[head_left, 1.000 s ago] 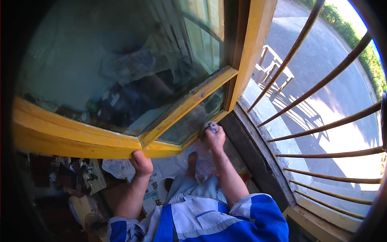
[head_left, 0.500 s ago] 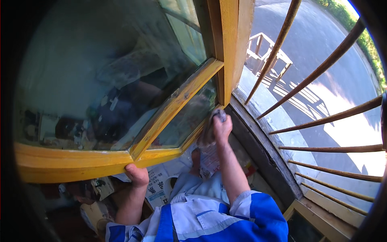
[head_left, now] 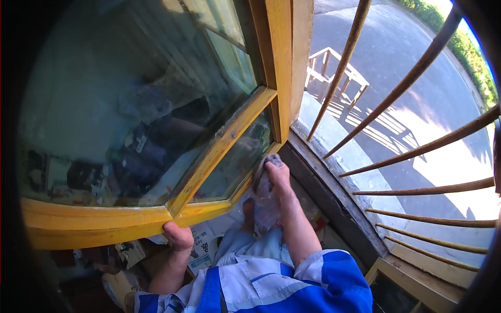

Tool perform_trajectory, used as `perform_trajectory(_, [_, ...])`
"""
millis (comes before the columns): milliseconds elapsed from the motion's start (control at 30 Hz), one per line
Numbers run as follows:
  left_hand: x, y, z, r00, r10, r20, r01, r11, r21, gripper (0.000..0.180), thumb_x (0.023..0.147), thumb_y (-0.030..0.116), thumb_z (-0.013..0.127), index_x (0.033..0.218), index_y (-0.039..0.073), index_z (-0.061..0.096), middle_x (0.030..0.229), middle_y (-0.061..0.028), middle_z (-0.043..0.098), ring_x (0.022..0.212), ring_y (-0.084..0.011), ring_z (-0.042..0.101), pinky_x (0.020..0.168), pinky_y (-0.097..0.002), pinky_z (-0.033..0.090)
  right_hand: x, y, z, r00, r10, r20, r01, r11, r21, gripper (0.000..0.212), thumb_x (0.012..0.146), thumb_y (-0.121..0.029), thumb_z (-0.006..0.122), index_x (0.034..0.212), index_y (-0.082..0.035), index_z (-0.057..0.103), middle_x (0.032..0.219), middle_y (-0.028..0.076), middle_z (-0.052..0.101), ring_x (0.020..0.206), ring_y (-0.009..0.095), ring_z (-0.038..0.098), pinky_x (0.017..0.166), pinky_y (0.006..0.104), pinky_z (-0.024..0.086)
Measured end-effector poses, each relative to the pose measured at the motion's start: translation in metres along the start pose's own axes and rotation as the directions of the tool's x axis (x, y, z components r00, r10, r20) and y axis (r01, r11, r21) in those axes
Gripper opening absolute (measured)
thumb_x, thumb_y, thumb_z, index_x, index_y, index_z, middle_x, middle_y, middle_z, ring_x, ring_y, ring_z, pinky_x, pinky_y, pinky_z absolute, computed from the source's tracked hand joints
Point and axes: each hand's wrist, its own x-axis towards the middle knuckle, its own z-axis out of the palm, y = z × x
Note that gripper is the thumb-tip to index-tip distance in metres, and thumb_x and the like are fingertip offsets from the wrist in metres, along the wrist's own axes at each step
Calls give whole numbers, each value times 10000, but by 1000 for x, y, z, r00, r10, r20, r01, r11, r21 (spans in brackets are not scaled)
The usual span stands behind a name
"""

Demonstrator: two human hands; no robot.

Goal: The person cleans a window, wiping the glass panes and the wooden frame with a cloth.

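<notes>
A yellow wooden window sash (head_left: 104, 221) with glass panes stands swung inward before me. At its lower edge, below the crossbar (head_left: 224, 138), my left hand (head_left: 179, 237) grips the wood; the thumb shows and the other fingers are hidden. My right hand (head_left: 279, 177) is closed round a bunched grey cloth (head_left: 263, 169), part of which hangs down below the hand. The cloth lies against the sash's lower rail near the hinge-side corner, beside the small glass pane (head_left: 235, 156). The large pane (head_left: 99, 109) carries hazy smears and reflections.
Rusty bars (head_left: 402, 83) cross the window opening on the right, above a worn sill (head_left: 334, 185). Outside are paving and a pale wooden frame (head_left: 339, 78). Printed paper (head_left: 201, 250) and clutter lie beneath the sash. Another yellow frame (head_left: 404, 284) is at lower right.
My right hand and the cloth have shifted slightly down and left along the lower rail, away from the corner. My left hand keeps its hold. The whole view has shifted a little.
</notes>
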Motion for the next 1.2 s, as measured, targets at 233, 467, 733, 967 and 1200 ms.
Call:
perform_trajectory(233, [-11,-8,5,997,-21,-68,15,996,-87,861,1006,620,371,1578,51,70,1584,-138,224,1421,-279,312,1168,-437,254,-9,28,-3,965,-251,-78,229,948,-220,323,778,-188,738,1012,21,663,916,98,705,833,178,655,784,327,524])
perform_trajectory(467, [-13,1,4,999,-18,-38,16,998,-55,848,1019,584,365,1575,28,48,1596,-155,199,1432,-285,298,1174,-432,242,59,-27,-22,910,-325,-258,213,900,-380,421,755,-292,726,1032,21,677,930,198,718,871,273,696,812,384,522])
perform_trajectory(733, [-9,1,18,989,71,-129,-72,997,-3,832,1024,557,372,1577,22,56,1602,-159,179,1427,-277,310,1159,-429,280,31,-31,-16,998,-32,54,30,999,28,291,813,-188,708,984,47,714,899,71,713,769,161,663,704,320,537])
perform_trajectory(967, [-16,-16,2,998,-24,-63,16,992,-122,844,1023,525,415,1560,-25,65,1598,-200,157,1435,-282,291,1157,-419,274,-35,35,8,979,72,190,-48,991,-129,296,797,-194,734,1011,11,720,912,67,716,812,165,664,753,327,544])
perform_trajectory(1200, [-15,2,7,997,-15,-76,9,996,-88,837,1012,526,449,1550,-25,119,1562,-193,230,1390,-269,349,1126,-409,320,8,-34,-13,917,-382,-112,286,829,-480,419,731,-333,737,933,21,643,951,238,700,932,384,686,858,442,526])
